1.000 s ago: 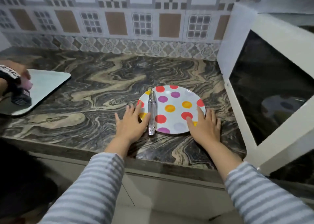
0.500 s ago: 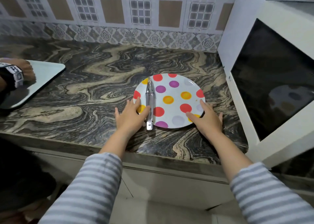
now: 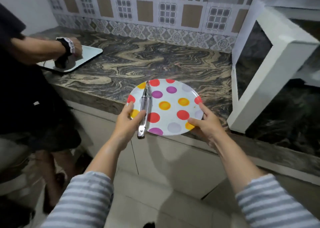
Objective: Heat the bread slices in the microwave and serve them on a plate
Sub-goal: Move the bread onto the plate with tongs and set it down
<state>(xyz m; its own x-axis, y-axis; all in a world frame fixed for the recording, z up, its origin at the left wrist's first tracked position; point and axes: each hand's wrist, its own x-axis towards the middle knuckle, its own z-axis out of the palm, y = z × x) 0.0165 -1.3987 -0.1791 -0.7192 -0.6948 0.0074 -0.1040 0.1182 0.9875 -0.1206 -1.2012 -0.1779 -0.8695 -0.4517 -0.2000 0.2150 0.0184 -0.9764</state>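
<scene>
No text, brand, number or sign could be read anywhere in the frame. The black wristband with a white patterned tag (image 3: 69, 45), on the other person's wrist in the upper left of the frame, carried some dark marks, but they were too blurred to read. The white microwave oven (image 3: 270, 61) at the right showed no legible label.

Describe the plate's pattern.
White plate with red, purple, yellow-orange and pale lilac dots; head view.

One head-worn view — close, angled forward and down over the counter edge (image 3: 107, 99).
</scene>
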